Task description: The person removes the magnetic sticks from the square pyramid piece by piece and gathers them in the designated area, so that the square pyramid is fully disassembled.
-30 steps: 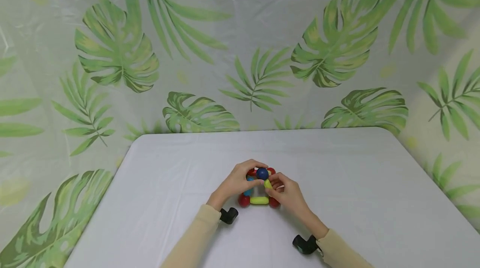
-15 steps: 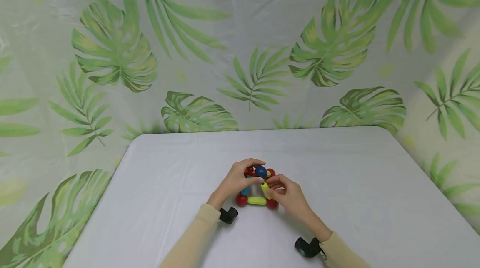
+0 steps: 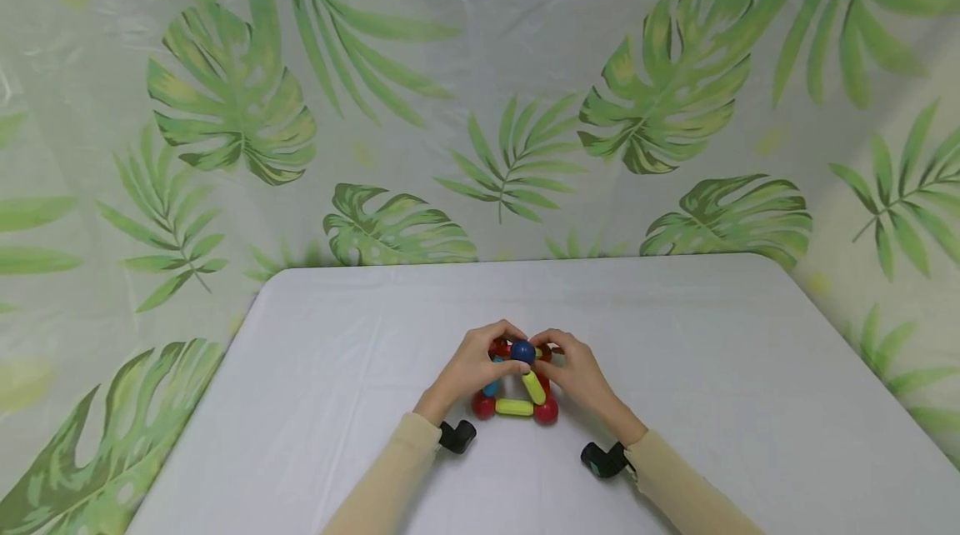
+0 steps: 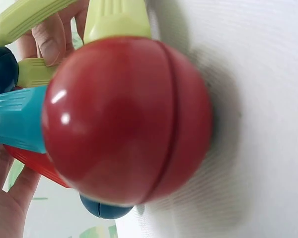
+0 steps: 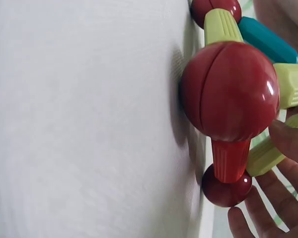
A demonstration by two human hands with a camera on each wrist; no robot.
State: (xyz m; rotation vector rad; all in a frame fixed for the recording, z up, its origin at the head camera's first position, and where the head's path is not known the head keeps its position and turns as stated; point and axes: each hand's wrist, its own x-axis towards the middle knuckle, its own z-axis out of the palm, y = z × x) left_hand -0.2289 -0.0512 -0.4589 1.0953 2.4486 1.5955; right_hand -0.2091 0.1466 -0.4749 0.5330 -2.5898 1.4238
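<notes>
As I view this remotely, the L hand (image 3: 476, 358) pinches a blue ball (image 3: 522, 352) atop a ball-and-rod frame (image 3: 514, 407). R hand (image 3: 576, 366) pinches the frame's rear-right yellow-green rod (image 5: 265, 157), just beside that ball. Frame stands on the white tabletop (image 3: 675, 335), btwn both hands, w/ red balls (image 3: 483, 406) at its near corners.

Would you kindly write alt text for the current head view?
A person's left hand and right hand flank a blue ball atop a small frame of yellow, blue and red rods and red balls. The frame stands on a white table before a leaf-print backdrop.
</notes>
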